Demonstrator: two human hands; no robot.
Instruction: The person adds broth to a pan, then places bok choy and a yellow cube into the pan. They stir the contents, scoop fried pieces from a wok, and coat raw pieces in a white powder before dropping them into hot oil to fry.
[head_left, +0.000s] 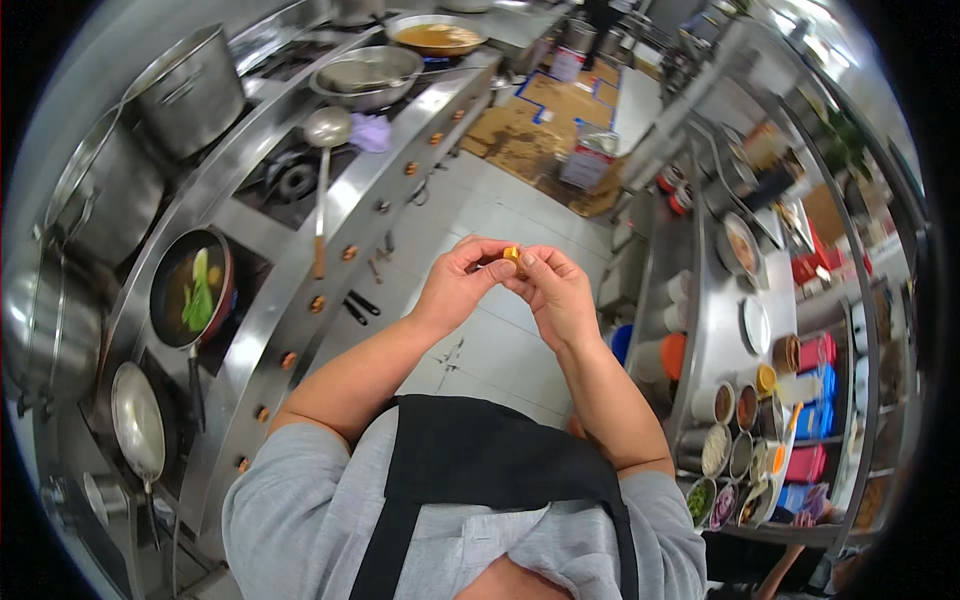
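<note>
Between my fingertips, in the middle of the head view, is a small golden-yellow cube-like piece (511, 253); its wrapping or material is too small to make out. My left hand (460, 279) pinches it from one side with thumb and forefinger. From the other side my right hand (556, 286) grips it too, thumb uppermost, and the fingers hide most of it. Both hands are raised over the tiled floor. To the left, a frying pan (176, 300) on the stove holds liquid and a leafy green vegetable (198, 304).
A ladle (322, 191) lies across the stove's front beside a purple cloth (370, 133). Tall stockpots (187, 94) stand behind. On the right, a steel counter (712, 315) bears several ingredient containers (716, 450). Ahead, a tin (589, 161) stands on cardboard (510, 142). Another person's arm (780, 570) shows lower right.
</note>
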